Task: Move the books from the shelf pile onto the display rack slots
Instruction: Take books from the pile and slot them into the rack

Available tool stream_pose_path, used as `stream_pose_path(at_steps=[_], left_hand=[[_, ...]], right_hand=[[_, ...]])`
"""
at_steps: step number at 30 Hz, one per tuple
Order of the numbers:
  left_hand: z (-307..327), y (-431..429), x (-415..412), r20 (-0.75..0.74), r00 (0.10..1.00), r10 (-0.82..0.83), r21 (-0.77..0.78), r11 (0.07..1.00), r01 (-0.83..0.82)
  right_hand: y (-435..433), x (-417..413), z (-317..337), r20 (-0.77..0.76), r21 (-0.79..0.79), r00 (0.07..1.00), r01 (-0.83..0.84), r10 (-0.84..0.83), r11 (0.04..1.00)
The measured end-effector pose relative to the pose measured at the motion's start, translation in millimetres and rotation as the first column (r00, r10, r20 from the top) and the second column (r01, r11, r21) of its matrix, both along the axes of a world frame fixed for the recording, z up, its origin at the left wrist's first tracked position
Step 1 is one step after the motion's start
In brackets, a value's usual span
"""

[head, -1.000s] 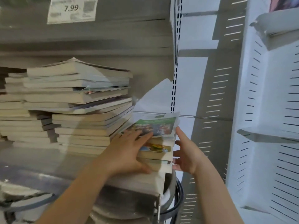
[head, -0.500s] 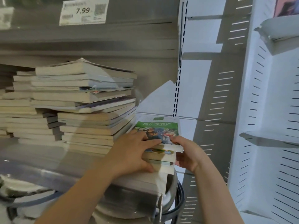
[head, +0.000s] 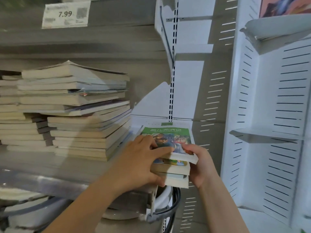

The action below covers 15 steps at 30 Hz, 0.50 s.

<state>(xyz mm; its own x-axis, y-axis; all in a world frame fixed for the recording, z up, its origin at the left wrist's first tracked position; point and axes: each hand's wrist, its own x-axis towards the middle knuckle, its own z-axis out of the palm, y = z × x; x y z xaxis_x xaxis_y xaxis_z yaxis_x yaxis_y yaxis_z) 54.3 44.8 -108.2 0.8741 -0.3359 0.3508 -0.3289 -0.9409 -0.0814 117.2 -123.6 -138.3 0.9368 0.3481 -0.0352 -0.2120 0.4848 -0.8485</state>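
A small stack of books with a green-covered book [head: 170, 137] on top lies at the right end of the grey shelf [head: 50, 167]. My left hand [head: 141, 162] lies over the stack's left side, fingers on the cover, thumb under the front edge. Around the stack's right front corner my right hand [head: 200, 167] is closed, thumb on the cover. A tall pile of books [head: 80, 115] stands to the left on the same shelf. The white display rack [head: 269, 115] with slotted back and angled ledges is at the right.
A price tag reading 7.99 [head: 65, 14] hangs on the shelf edge above. A round white and black object [head: 165, 202] sits below the shelf's end. A colourful cover [head: 284, 5] shows in the rack's top slot. A second book pile [head: 15, 115] stands further left.
My right hand has closed onto the stack's right corner from open beside it. The green book has settled flat on the stack. The view has shifted slightly right and up.
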Motion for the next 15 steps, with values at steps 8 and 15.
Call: stream_pose_path(at_steps=[8, 15], left_hand=[[10.7, -21.3, -17.7, 0.145, 0.979, -0.145, -0.377, 0.907, 0.19], [12.6, -59.9, -61.6, 0.112, 0.986, -0.123, -0.922, 0.356, 0.149]], right_hand=[[-57.0, -48.6, 27.8, 0.344, 0.081, 0.907, 0.231, -0.244, 0.97], [-91.4, -130.8, 48.7, 0.47, 0.065, 0.814, 0.354, -0.342, 0.933]])
